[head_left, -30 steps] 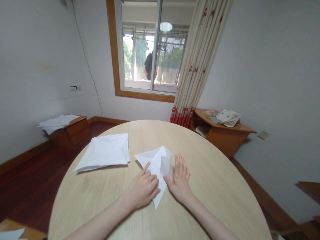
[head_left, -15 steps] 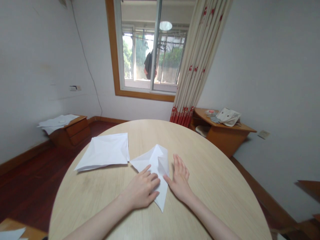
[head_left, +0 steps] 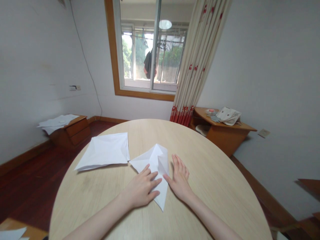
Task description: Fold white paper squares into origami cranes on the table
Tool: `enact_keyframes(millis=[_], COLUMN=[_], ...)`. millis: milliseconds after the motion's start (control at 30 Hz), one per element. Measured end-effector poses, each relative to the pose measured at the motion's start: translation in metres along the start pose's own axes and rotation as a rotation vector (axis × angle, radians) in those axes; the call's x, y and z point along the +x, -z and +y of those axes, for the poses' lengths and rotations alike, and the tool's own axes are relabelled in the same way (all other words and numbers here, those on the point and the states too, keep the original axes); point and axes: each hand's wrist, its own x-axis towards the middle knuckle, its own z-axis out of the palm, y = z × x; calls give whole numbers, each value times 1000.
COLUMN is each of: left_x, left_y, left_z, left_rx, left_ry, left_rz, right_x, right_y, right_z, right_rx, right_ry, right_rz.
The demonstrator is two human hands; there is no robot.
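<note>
A folded sheet of white paper [head_left: 160, 161] lies on the round wooden table [head_left: 200, 166], with one sharp point toward me and creased flaps at its far end. My left hand [head_left: 143, 186] rests palm down across its left part, fingers spread, covering some of the paper. At the paper's right edge is my right hand [head_left: 179, 178]; its thumb touches the sheet while the other fingers stretch out flat on the tabletop. To the left, a stack of folded white paper [head_left: 107, 150] sits close to the sheet's left corner.
Beyond the table stand a small drawer cabinet [head_left: 77, 131] with papers on top and a corner desk [head_left: 225, 136] holding a cloth bag [head_left: 228, 116]. A curtain [head_left: 197, 63] hangs beside the window. More paper [head_left: 12, 233] shows at the lower left.
My left hand's fingers have shifted very slightly on the paper. My right hand and the stack look the same as before.
</note>
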Motion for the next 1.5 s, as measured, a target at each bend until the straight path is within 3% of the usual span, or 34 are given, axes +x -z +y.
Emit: enact_keyframes(millis=[367, 633, 833, 1000, 1500], left_x=[0, -1, -1, -2, -2], left_y=[-2, -3, -4, -5, -1], left_z=[-2, -6, -7, -7, -6], left_rx=[4, 16, 36, 20, 8], left_ry=[-2, -12, -9, 2, 2], left_rz=[13, 27, 29, 31, 23], right_x=[1, 10, 15, 15, 13], right_y=[0, 32, 49, 53, 53], right_z=[1, 5, 3, -2, -8], right_rx=[13, -58, -167, -97, 43], right_ry=[38, 283, 363, 369, 335], right_rz=[22, -69, -167, -317, -408])
